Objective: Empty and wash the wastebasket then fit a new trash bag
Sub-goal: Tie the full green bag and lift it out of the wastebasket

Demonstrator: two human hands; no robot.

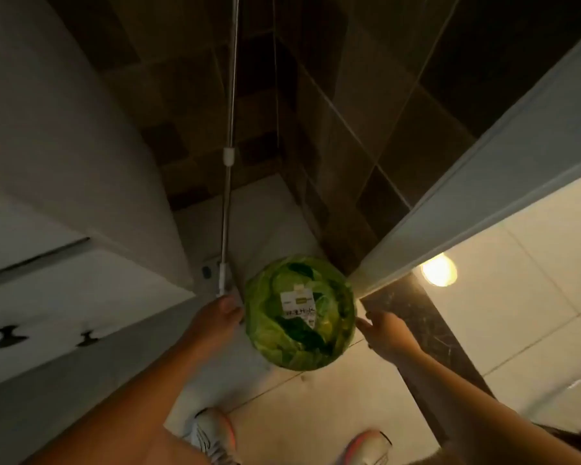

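Reaching down, both hands, left hand and right hand, are bracketing the light, green-bagged wastebasket rim; grip unclear.

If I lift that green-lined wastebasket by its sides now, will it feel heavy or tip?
The wastebasket looks only partly filled with paper scraps, so probably light. The green bag liner looks thin and loose, likely slippery under a side grip. Left hand and right hand flank the rim, so tipping seems unlikely.

Green wastebasket, white label
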